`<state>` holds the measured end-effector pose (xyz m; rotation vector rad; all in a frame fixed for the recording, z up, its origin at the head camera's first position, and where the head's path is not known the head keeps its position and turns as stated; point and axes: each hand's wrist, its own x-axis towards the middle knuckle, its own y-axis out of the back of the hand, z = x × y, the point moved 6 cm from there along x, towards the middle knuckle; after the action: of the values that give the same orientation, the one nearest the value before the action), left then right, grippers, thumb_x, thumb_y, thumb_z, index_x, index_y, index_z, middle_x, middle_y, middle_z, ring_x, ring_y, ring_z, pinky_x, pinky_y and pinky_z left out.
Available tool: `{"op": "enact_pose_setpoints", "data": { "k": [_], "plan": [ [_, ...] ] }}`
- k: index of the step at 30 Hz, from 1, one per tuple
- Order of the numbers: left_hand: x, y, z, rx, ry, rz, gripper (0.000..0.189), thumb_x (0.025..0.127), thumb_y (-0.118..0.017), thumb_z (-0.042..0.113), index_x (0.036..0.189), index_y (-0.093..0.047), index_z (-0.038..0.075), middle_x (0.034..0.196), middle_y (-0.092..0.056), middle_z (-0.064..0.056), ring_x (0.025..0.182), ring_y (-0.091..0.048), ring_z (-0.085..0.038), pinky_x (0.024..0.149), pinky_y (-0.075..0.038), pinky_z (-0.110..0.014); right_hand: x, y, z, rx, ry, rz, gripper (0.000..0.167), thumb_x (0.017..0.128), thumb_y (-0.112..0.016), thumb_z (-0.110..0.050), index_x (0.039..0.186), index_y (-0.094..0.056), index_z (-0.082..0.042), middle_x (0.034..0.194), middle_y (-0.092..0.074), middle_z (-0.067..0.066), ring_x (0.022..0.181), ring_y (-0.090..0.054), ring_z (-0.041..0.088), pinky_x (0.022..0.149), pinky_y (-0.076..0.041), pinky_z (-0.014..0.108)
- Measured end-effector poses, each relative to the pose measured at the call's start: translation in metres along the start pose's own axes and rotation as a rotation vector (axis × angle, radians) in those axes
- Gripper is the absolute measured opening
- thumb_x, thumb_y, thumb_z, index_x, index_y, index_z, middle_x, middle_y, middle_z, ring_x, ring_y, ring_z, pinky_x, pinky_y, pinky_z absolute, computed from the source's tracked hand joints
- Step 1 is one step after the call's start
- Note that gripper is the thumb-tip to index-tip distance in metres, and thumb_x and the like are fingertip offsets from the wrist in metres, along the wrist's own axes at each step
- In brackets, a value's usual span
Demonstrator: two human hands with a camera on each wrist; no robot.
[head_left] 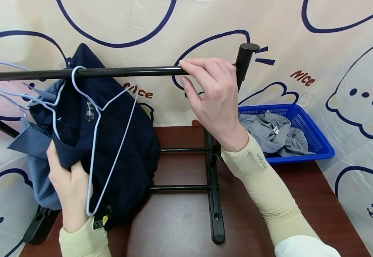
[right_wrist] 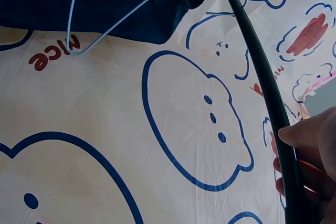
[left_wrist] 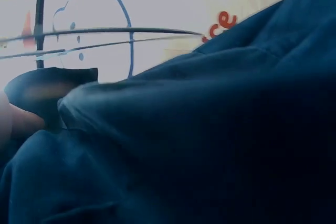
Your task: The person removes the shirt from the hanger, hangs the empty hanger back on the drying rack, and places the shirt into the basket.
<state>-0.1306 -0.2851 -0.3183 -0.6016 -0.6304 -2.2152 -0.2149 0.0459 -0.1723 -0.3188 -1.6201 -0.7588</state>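
Observation:
A navy collared shirt [head_left: 125, 142] is at the left of the head view, against the black rod [head_left: 135, 71] of a rack. My left hand [head_left: 71, 189] grips it near the collar, the fingertips hidden by cloth. Navy fabric [left_wrist: 199, 145] fills most of the left wrist view. In front of the shirt, a light blue hanger [head_left: 94, 142] hooks over the rod, its lower corner by my left wrist. With thumb and fingers around the rod's right part, my right hand [head_left: 213, 89] holds it; the right wrist view shows this grip on the rod [right_wrist: 262, 77].
More light blue hangers [head_left: 0, 91] hang at the rod's left end, beside a blue-grey garment [head_left: 41, 167]. A blue basket [head_left: 326, 150] with grey clothing [head_left: 271, 130] stands on the brown table [head_left: 173, 221] at right. The rack's foot [head_left: 217, 217] extends forward.

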Motion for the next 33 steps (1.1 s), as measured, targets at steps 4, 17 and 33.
{"op": "enact_pose_setpoints", "data": {
  "k": [4, 17, 33],
  "plan": [
    [-0.005, 0.001, -0.013, -0.003, 0.042, -0.009, 0.044, 0.106, -0.050, 0.023, 0.150, -0.050, 0.028, 0.149, -0.052, 0.008, 0.133, -0.048, -0.008, 0.110, -0.031, -0.025, 0.000, 0.000, 0.000, 0.002, 0.001, -0.004, 0.026, 0.101, -0.065, -0.019, 0.120, -0.075, -0.004, 0.114, -0.072, 0.009, 0.106, -0.059, 0.028, 0.099, -0.037, 0.040],
    [-0.017, -0.009, -0.056, 0.001, 0.139, -0.108, 0.042, 0.107, -0.051, 0.026, 0.149, -0.053, 0.019, 0.146, -0.054, -0.002, 0.134, -0.046, -0.017, 0.111, -0.030, -0.032, -0.001, 0.000, 0.000, -0.005, 0.000, 0.004, 0.027, 0.102, -0.064, -0.020, 0.120, -0.076, -0.004, 0.114, -0.072, 0.009, 0.106, -0.059, 0.028, 0.099, -0.037, 0.040],
    [-0.039, -0.057, -0.077, 0.117, 0.080, -0.692, 0.049, 0.111, -0.040, 0.028, 0.153, -0.040, 0.002, 0.152, -0.041, -0.025, 0.140, -0.035, -0.044, 0.110, -0.029, -0.057, -0.001, 0.000, -0.001, 0.009, 0.000, 0.010, 0.027, 0.102, -0.064, -0.020, 0.120, -0.075, -0.004, 0.115, -0.072, 0.009, 0.107, -0.059, 0.028, 0.099, -0.037, 0.040]
  ]
}}
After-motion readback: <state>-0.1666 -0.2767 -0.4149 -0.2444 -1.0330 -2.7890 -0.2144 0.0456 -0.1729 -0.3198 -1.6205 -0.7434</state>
